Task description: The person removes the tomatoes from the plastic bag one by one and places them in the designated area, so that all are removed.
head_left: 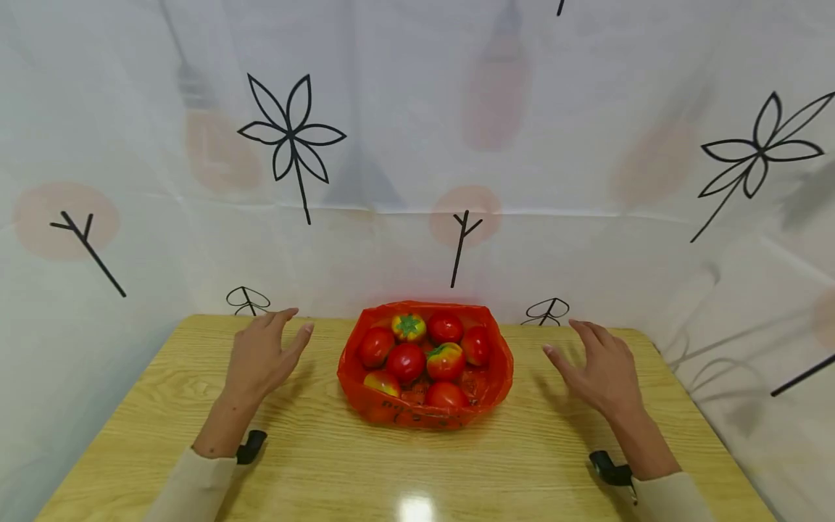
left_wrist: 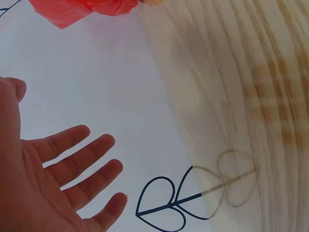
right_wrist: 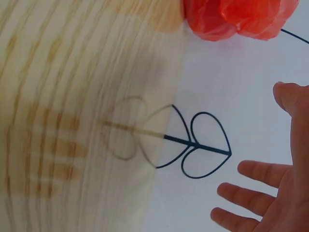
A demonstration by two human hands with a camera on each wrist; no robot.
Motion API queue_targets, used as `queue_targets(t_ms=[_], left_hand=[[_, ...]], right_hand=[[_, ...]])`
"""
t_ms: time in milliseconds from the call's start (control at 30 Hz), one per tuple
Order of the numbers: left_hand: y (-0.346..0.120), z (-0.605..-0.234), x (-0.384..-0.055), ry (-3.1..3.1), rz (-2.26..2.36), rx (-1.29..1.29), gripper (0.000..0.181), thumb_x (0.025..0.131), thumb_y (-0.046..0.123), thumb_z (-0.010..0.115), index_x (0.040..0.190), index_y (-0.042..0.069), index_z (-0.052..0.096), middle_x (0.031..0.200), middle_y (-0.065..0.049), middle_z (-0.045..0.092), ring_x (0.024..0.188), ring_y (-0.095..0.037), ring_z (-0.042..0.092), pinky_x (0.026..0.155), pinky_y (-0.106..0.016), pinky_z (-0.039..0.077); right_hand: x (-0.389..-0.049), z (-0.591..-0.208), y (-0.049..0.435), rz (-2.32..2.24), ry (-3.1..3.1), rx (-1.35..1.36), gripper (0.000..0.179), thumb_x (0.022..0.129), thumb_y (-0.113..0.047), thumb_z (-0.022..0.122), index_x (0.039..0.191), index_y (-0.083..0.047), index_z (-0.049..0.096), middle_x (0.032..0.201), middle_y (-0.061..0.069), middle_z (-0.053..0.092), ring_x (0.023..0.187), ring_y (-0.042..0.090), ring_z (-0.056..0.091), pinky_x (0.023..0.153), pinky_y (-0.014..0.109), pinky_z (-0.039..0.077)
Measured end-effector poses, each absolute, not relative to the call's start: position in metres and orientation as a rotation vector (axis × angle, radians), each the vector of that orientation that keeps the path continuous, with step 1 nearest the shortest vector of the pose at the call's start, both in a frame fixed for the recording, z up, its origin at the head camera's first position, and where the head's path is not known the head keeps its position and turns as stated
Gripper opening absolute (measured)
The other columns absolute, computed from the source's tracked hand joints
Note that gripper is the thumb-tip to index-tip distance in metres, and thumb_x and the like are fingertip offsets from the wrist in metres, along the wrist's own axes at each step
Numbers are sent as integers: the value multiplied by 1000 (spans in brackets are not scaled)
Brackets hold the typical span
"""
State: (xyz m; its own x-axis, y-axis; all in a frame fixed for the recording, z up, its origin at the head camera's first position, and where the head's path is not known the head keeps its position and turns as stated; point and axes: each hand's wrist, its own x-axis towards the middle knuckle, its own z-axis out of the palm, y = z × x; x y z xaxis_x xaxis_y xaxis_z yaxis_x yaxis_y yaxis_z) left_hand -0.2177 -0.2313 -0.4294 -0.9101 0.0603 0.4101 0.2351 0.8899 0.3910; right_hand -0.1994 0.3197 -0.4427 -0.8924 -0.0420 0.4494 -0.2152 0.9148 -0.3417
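Note:
A red plastic bag (head_left: 424, 417) with its top spread wide sits near the table's far edge, in the middle of the head view. Inside it lie several red tomatoes (head_left: 406, 362), some with yellow-green tops. To the left of the bag is my left hand (head_left: 261, 355), held over the table with fingers spread and nothing in it. My right hand (head_left: 601, 370) mirrors it on the other side, also bare, thumb toward the bag. Both wrist views show loosely extended fingers (left_wrist: 91, 154) apart from the bag, whose red side (right_wrist: 241, 17) appears at the top.
The light wooden table (head_left: 339, 471) extends under both arms. Right behind it hangs a white cloth (head_left: 391, 254) printed with black flowers and twigs. A black wrist strap piece (head_left: 251, 447) shows at the left cuff and another black piece (head_left: 609, 469) at the right.

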Motion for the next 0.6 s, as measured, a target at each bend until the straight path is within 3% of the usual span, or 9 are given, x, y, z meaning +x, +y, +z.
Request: queue_targets(t_ms=[200, 600], left_hand=[[-226, -431, -217, -2687, -686, -217, 61, 109, 52, 50, 145, 4, 61, 139, -22, 66, 129, -47, 59, 106, -68, 44], [-211, -429, -214, -2728, -770, -218, 64, 109, 57, 46, 147, 8, 59, 136, -18, 68, 118, -43, 67, 98, -62, 51]], right_hand=[[-198, -439, 313, 543, -2579, 213, 66, 97, -45, 72, 141, 3, 60, 141, 31, 58, 126, 57, 53, 105, 72, 36], [-195, -430, 298, 592, -2459, 340, 59, 90, -34, 81, 135, 1, 65, 132, 27, 65, 119, 52, 58, 101, 70, 41]])
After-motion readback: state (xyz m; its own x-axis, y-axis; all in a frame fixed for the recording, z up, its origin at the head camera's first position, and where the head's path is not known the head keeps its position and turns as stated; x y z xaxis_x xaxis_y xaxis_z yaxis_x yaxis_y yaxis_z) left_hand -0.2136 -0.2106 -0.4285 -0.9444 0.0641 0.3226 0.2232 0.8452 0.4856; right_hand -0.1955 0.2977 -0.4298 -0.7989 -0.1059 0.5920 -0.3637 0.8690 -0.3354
